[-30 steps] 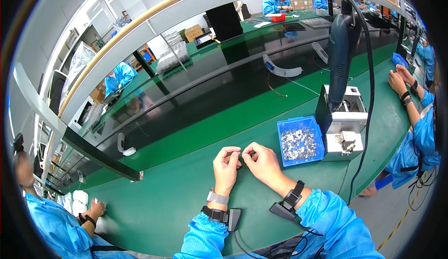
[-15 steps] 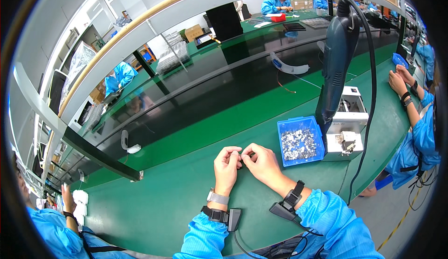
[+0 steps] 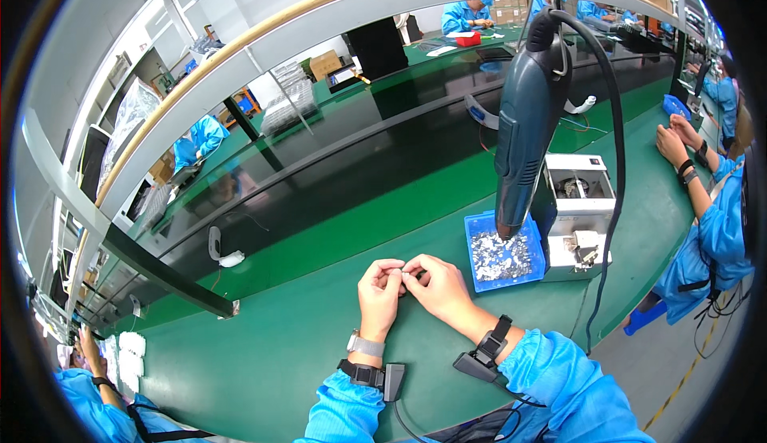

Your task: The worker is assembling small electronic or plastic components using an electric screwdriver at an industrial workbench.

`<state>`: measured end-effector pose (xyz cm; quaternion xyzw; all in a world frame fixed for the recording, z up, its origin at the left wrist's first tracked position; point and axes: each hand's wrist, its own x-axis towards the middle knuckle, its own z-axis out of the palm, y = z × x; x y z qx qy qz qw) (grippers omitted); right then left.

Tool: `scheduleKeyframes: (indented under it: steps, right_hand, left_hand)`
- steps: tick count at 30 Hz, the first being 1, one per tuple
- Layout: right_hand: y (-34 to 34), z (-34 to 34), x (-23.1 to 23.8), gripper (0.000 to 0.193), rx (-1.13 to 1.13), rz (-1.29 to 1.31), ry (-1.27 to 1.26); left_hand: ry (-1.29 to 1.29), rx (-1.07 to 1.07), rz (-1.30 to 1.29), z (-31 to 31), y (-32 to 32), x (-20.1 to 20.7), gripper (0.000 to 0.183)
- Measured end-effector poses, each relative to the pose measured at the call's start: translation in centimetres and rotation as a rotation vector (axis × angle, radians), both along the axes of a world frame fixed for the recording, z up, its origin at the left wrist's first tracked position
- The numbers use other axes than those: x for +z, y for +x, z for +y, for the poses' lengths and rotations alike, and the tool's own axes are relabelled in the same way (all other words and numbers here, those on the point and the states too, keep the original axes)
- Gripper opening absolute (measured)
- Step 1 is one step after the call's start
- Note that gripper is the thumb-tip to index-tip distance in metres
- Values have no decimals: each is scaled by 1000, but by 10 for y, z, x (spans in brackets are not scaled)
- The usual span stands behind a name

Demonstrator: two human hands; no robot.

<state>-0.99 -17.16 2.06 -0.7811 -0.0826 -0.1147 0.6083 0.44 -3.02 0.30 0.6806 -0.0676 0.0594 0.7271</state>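
Observation:
Close together over the green work table [image 3: 296, 347], my left hand [image 3: 379, 295] and my right hand [image 3: 439, 285] meet at the fingertips. Both are closed in a pinch. Whatever lies between the fingers is too small to name; a tiny pale bit shows at the tips. To the right of my right hand stands a blue tray [image 3: 505, 285] of small white, silver and dark parts. Above that tray hangs a dark electric screwdriver [image 3: 523, 135] on a hook, its tip in front of the parts.
Beside the tray sits a white and grey benchtop machine [image 3: 575, 211] with a black cable hanging past it. Beyond runs a dark conveyor belt [image 3: 335, 163] carrying white curved pieces. A slanting dark post [image 3: 172, 271] rises at left. Co-workers in blue sit on both sides.
The hanging screwdriver has swung left, from beside the tray to over it. My hands stay pressed together with small finger movements. The view has shifted slightly.

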Motion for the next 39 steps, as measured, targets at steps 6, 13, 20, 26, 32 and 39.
scheduleKeyframes:
  steps: [6,13,20,26,32,39]
  right_hand:
    - [1,0,-3,12,-14,-21,-51]
    - [4,-2,-6,14,-18,-83,-68]
    - [0,-1,1,12,18,-1,-15]
    - [1,-3,-2,12,32,-12,-33]
    - [2,-7,-4,12,16,-21,-40]
    - [1,4,-5,18,76,-21,31]
  left_hand:
    - [-28,-9,-3,0,0,0,10]
    - [21,6,-19,2,3,-3,8]
    - [-20,6,-26,2,3,-1,6]
    - [-32,7,-30,2,2,-3,7]
    - [-19,-4,-22,-1,1,0,7]
    - [-87,0,1,6,-3,1,9]
